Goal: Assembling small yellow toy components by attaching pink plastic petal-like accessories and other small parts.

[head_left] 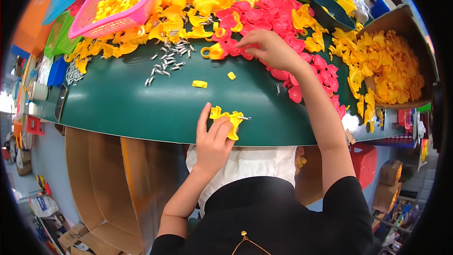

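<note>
Close to the near table edge, my left hand (212, 144) is closed on a yellow plastic piece (232, 125), with the index finger stretched along its left side. A small metal pin-like part (244, 118) sticks out of its right end. My right hand (269, 49) reaches to the front of a heap of red-pink plastic pieces (269, 14). Its thumb and index finger are apart and bent down over the red pieces; nothing shows between them. Left of those fingertips lies a yellow ring-shaped piece (214, 52). Two small yellow pieces, one an oblong (199, 84), lie between the hands.
Small metal parts (170, 59) are scattered on the green table (118, 108). A pink basket (141, 12) of small yellow pieces stands at the back left amid larger yellow ones. At right is a cardboard box (424, 42) of yellow pieces; a dark bowl (332, 12) stands behind.
</note>
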Tool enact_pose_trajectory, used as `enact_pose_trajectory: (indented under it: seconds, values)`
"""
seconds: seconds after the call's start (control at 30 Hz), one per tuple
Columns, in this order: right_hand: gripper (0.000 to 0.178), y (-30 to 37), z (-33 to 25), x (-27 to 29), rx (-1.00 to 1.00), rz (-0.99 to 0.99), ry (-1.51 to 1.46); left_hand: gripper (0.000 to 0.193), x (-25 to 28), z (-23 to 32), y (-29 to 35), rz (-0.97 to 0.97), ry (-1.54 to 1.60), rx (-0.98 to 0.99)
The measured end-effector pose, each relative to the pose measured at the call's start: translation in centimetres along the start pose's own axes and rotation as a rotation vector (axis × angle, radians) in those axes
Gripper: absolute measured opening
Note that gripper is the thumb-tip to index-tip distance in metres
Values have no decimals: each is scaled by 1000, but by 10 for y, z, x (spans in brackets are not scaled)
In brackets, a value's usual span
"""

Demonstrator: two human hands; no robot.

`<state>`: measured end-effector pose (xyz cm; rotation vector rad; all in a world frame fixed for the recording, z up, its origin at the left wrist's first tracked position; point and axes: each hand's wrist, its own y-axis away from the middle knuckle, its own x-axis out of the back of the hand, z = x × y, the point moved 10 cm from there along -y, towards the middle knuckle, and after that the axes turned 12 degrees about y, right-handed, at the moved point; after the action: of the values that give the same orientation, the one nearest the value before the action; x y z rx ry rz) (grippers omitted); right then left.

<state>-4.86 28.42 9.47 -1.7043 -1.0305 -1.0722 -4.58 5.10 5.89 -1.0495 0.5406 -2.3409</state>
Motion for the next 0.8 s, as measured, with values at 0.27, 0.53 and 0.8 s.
enact_pose_trajectory:
  seconds: [0.27,0.53,0.8]
  values:
    - [21,49,12,18,-128,1,269,39,-2,11,4,-36,-51,-27]
    - [14,73,23,30,-359,48,-56,36,-17,27,-8,-71,108,-124]
    - [23,87,-30,8,-82,173,382,34,-28,32,-8,-109,133,-132]
